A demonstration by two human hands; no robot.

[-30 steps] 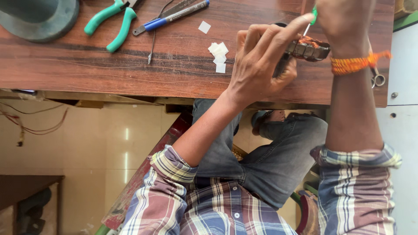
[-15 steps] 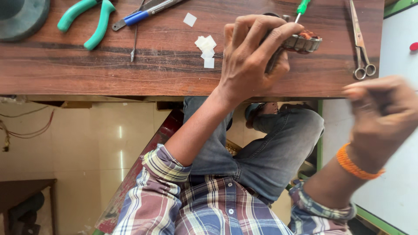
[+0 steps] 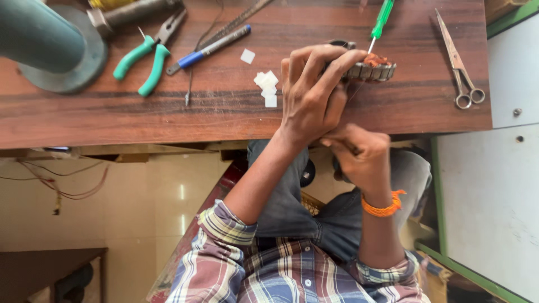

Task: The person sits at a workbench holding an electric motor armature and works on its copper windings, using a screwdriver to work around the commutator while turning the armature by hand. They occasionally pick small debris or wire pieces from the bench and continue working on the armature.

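Left hand (image 3: 311, 92) grip clamps ribbed metal core (image 3: 373, 70) on table (image 3: 168, 115). Right hand (image 3: 359, 157) clenched at table edge, contents unseen. Scissors (image 3: 460, 62) lie apart.

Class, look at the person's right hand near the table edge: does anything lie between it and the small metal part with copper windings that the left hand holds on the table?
Yes: the left hand itself. It covers the wound metal part, and the right hand sits just behind its wrist.
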